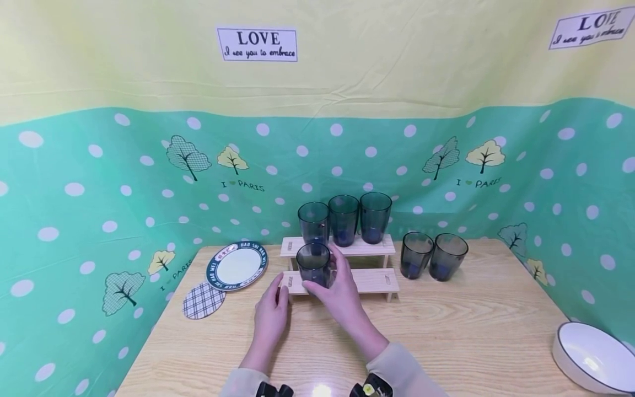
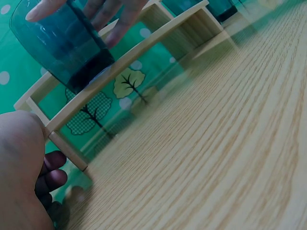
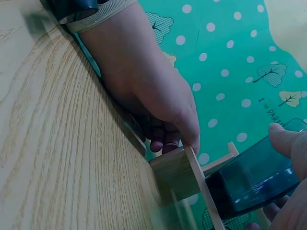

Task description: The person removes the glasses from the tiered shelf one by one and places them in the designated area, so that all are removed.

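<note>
A dark tinted glass [image 1: 315,267] stands upright at the left part of the front wooden stand [image 1: 374,281]. My right hand [image 1: 342,295] holds this glass from its right side, thumb on the near face. In the left wrist view, the base of the glass [image 2: 62,48] meets the stand's top. My left hand [image 1: 271,314] grips the left end of the same stand. The right wrist view shows the left thumb on the stand's edge and the other fingers [image 3: 163,139] curled by its end leg.
Behind, a second wooden stand [image 1: 374,248] bears three glasses [image 1: 343,218] in a row. Two more glasses [image 1: 415,256] stand on the table to the right. A rimmed plate [image 1: 240,266] and a checked coaster [image 1: 203,301] lie left. A white bowl [image 1: 592,358] is near right.
</note>
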A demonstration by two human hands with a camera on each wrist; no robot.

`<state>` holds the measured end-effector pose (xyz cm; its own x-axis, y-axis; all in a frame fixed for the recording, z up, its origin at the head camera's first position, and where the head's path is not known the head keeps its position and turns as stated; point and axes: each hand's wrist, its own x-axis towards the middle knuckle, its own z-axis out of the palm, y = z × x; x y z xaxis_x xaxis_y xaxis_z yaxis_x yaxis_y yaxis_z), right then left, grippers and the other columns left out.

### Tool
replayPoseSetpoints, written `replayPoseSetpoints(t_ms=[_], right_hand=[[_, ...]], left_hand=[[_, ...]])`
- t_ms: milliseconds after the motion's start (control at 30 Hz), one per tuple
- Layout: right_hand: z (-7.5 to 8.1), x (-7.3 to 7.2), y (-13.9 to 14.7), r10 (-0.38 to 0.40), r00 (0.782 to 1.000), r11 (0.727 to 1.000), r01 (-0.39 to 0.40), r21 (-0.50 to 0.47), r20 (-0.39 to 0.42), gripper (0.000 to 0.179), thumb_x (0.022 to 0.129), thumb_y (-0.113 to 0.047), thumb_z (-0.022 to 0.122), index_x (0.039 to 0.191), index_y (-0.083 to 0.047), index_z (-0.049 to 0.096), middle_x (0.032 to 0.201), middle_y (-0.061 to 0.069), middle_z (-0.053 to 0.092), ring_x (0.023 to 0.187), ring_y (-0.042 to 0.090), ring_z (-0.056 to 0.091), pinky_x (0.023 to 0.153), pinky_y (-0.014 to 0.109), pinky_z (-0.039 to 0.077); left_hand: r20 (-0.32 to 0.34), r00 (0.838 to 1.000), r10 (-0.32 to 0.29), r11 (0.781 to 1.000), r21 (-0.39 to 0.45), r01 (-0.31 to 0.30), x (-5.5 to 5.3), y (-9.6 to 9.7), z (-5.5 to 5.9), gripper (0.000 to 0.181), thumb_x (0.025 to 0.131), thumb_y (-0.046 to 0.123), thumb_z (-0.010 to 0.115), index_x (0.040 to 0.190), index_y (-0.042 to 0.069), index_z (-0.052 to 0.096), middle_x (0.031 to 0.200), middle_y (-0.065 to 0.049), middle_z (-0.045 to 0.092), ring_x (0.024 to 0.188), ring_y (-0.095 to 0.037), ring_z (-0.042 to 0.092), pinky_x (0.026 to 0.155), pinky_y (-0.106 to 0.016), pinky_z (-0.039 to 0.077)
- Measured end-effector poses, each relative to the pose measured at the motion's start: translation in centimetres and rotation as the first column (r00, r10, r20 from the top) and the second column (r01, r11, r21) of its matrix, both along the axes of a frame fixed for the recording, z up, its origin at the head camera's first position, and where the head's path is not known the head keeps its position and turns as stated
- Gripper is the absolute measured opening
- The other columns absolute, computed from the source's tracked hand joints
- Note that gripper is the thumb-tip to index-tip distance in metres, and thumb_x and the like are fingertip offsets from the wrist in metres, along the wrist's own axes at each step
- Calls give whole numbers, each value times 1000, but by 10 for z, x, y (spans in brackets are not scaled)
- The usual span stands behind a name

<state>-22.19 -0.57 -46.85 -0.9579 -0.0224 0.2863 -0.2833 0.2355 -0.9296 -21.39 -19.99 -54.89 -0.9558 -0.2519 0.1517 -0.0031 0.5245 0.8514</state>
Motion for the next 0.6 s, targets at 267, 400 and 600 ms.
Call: replayPoseSetpoints(t_ms=[267,400,600], right_hand=[[-1,0,-3,-11,1000,1000,11,6,16,101,85,-24,100,167,-15,41,154,17,54,137,36,58,115,56,50],[-1,-1,-4,-13,1000,1000,12,10,17,99,85,-23,99,166,-15,42,157,18,52,136,38,60,114,57,51],[-2,-2,-5,-21,1000,1000,21,17,22,99,85,-25,100,166,-15,43,157,17,53,137,37,60,114,58,50]], left_hand=[[3,1000,-9,1000,-2,9,0,0,1,52,119,32,50,167,11,49,158,-19,59,149,-41,52,123,-63,41],[1,1000,-9,1000,-3,9,-1,-1,-1,52,119,31,50,167,12,49,150,-18,65,142,-38,58,121,-63,43],[-7,1000,-11,1000,-14,11,-1,-1,0,51,119,31,49,166,11,50,151,-20,64,143,-40,58,120,-64,43]])
